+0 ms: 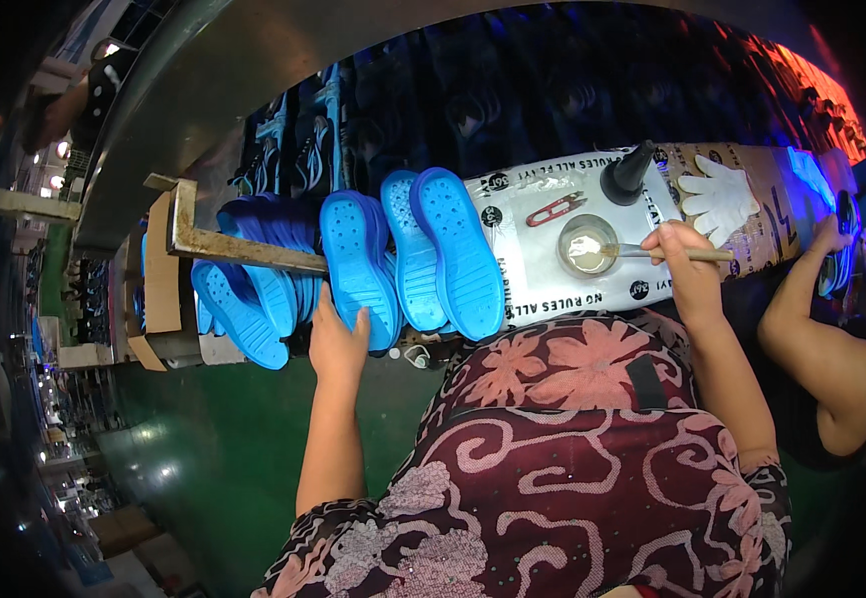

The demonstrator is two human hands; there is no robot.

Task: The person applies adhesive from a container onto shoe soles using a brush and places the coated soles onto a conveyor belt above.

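Above white plastic sheeting [536, 261], grasping tan-handled brush [633, 251] with right hand [687, 274], at round whitish-filled cup [570, 261]; with left hand [337, 341], touching bright-blue hole-dotted sole [355, 261], unclear whether clasped.

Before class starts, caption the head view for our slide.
Left hand at a blue shoe sole, right hand holding a brush, its bristles at a round cup.

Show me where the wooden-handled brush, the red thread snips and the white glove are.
Wooden-handled brush [635, 250]: head view, on the handle, toward the bristle end.
Red thread snips [556, 209]: head view, middle of the body.
White glove [724, 203]: head view, broad middle part.
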